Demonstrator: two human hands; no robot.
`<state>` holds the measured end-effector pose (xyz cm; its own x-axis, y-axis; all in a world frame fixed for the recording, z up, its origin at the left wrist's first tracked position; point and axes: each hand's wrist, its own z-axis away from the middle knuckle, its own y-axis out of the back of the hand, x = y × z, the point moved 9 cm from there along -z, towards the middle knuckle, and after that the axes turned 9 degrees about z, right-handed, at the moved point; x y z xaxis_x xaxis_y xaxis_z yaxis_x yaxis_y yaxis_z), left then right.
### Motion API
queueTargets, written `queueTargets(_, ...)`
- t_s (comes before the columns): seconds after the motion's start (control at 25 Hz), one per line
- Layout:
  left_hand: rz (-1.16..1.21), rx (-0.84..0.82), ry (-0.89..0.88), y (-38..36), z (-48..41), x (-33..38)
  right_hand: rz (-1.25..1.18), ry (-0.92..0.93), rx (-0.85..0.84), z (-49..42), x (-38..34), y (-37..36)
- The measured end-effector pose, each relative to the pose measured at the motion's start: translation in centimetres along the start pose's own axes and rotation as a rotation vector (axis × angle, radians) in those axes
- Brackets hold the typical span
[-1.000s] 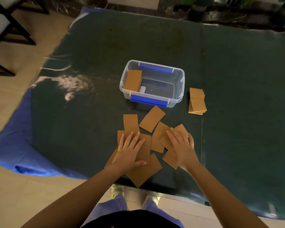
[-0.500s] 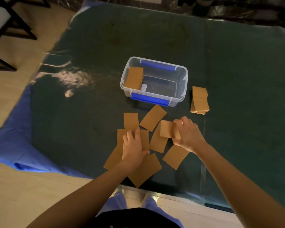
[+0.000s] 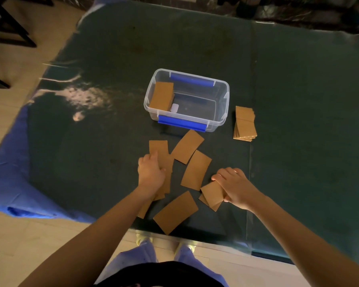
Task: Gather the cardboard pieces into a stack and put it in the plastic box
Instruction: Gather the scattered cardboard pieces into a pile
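1. Cardboard pieces (image 3: 192, 149) are lying loose and fanned on the dark surface (image 3: 298, 79) just in front of the plastic box (image 3: 220, 119), with some overlapping; they appear to be within easy reach for collecting.
2. Left hand (image 3: 150, 172) is pressing down on a few overlapped pieces, fingers curled over them, seemingly pinning them as the base of a stack.
3. Right hand (image 3: 235, 188) is pinching two or three pieces (image 3: 210, 194) between thumb and fingers, seemingly bringing them toward the rest.
4. One stack (image 3: 162, 96) is sitting inside the box at its left end; another (image 3: 245, 123) is lying on the surface just beside its right wall.
5. Piece counts under either hand are staying hidden; dim light is blurring the edges.
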<state>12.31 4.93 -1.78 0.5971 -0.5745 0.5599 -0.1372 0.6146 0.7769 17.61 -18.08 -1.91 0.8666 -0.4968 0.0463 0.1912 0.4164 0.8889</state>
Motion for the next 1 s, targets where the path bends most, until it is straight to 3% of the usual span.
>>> queueTargets(0.16,-0.006,0.013,0.147,1.4,-1.8,-1.4,0.118,0.042,0.0,-1.4,0.0,0.8)
queueTargets(0.28,0.047,-0.008,0.205,0.5,-2.3,-1.3,0.07,0.123,-0.032,-2.0,-0.6,1.2)
queueTargets(0.44,0.335,-0.031,0.24,0.3,-3.0,-1.4,0.062,0.241,-0.008,-3.6,-2.3,3.1)
queueTargets(0.68,0.553,-0.028,0.223,3.9,-2.8,-2.3,0.182,0.317,-0.04,-7.8,-4.4,5.5)
queueTargets(0.88,0.956,-0.014,0.365,7.3,-0.8,-5.5,0.38,0.366,-0.035,-8.5,-5.6,6.0)
queueTargets(1.0,0.752,-0.164,0.48,3.2,5.3,-7.4,0.3,0.332,-0.151,-7.6,-4.9,5.9)
